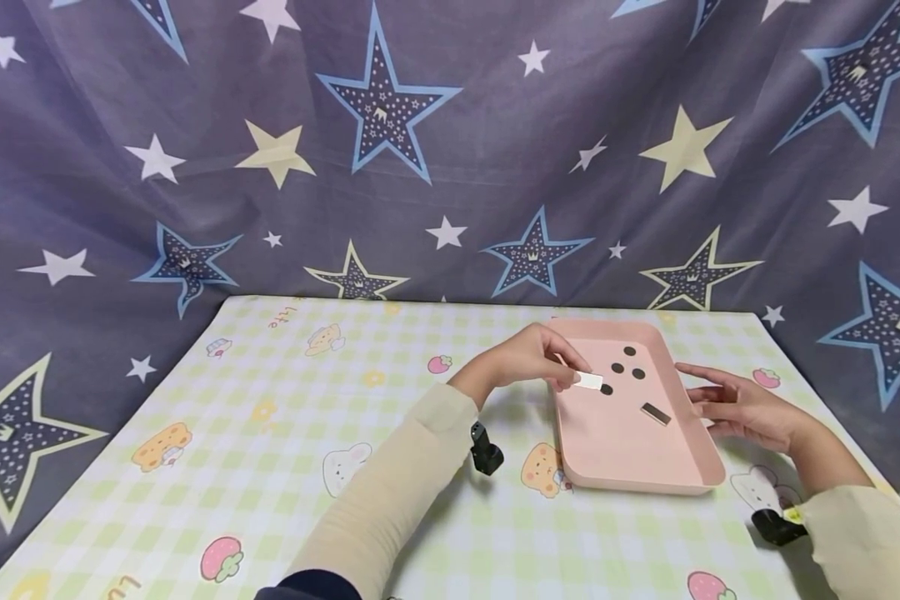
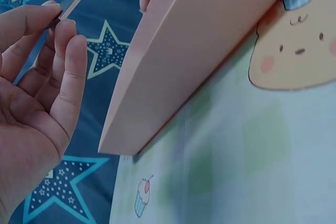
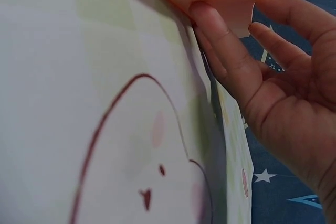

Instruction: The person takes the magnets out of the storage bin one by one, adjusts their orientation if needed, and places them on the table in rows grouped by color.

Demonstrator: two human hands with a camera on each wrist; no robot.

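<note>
A shallow pink tray (image 1: pixel 630 458) lies on the table at the right in the head view. Over its left part, my left hand (image 1: pixel 528 358) pinches a small flat rectangular piece (image 1: pixel 589 381) between thumb and fingers. That piece (image 2: pixel 73 2) looks shiny and thin-edged in the left wrist view. Several dark round discs (image 1: pixel 629 351) lie on the tray floor, one right by the held piece. A dark rectangular bar (image 1: pixel 656 413) rests nearer the tray's right wall. With its fingers extended, my right hand (image 1: pixel 750 408) touches the outside of that wall; the right wrist view shows fingertips (image 3: pixel 207 17) against it.
A checked tablecloth (image 1: pixel 285 467) with cartoon prints covers the table, stretching far to the left of the tray. Behind the table hangs a dark curtain (image 1: pixel 450 183) with stars. Black wrist mounts (image 1: pixel 485 450) sit at both forearms.
</note>
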